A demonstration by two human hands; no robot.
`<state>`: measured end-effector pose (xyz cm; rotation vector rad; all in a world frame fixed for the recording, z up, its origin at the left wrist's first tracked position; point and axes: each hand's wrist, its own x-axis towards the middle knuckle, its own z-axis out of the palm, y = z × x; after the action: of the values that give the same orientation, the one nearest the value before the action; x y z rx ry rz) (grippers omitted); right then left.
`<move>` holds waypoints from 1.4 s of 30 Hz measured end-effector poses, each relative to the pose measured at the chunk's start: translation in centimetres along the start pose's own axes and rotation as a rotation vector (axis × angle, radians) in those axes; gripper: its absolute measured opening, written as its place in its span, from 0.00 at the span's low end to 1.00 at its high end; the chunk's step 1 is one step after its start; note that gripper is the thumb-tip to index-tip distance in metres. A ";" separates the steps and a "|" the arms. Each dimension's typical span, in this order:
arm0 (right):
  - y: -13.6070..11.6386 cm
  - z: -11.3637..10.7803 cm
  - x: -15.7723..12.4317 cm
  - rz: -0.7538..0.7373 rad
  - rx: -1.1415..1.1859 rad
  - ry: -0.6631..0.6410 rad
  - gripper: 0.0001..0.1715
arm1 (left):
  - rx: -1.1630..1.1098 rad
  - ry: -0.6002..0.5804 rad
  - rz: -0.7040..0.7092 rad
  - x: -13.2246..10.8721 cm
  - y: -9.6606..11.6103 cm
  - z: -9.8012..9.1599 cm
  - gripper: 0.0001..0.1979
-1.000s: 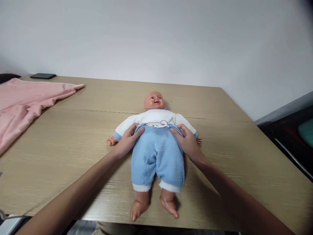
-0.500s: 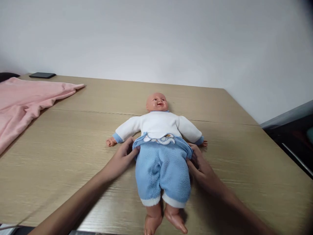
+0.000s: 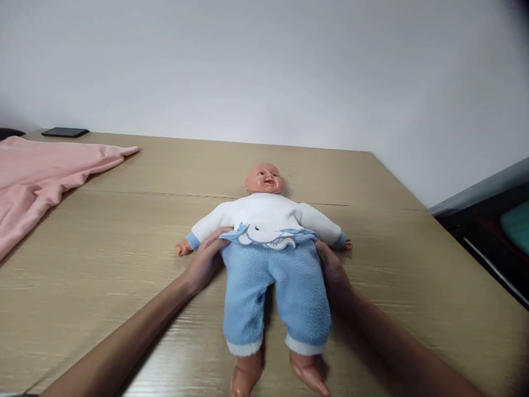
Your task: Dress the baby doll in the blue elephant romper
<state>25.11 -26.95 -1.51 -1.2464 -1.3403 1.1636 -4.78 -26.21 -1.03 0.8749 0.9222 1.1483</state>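
Note:
A baby doll lies on its back on the wooden table, head away from me. It wears a white top and fluffy light-blue trousers. My left hand grips the left side of the trousers' waist, fingers curled at the doll's hip. My right hand holds the right side of the waist, its fingers partly tucked behind the fabric. The doll's bare feet stick out toward the near table edge.
A pink cloth is spread over the table's far left. A dark phone lies at the back left corner by the white wall. Dark furniture stands off the table's right edge.
Both hands have slid from the top of the waistband down to the doll's hips. The trouser legs have spread apart, and the top's hem now lies over the waistband.

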 end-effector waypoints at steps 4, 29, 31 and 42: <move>-0.6 -0.4 1.1 0.054 0.084 0.024 0.22 | 0.051 -0.072 0.038 1.3 -0.3 -0.9 0.10; -1.9 -0.8 7.4 -0.203 -0.267 -0.087 0.27 | 0.689 -0.175 0.231 3.0 4.3 -1.3 0.18; -1.5 -1.1 7.0 -0.202 -0.271 -0.109 0.27 | 0.686 -0.255 0.208 2.7 3.9 -2.1 0.16; -0.5 0.3 6.9 -0.165 -0.146 0.000 0.22 | 0.259 -0.063 0.117 3.5 2.6 -0.3 0.21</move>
<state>24.41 -20.12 -0.82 -1.2123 -1.5198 0.9651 -5.48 -22.28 0.78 1.1819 0.9928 1.1086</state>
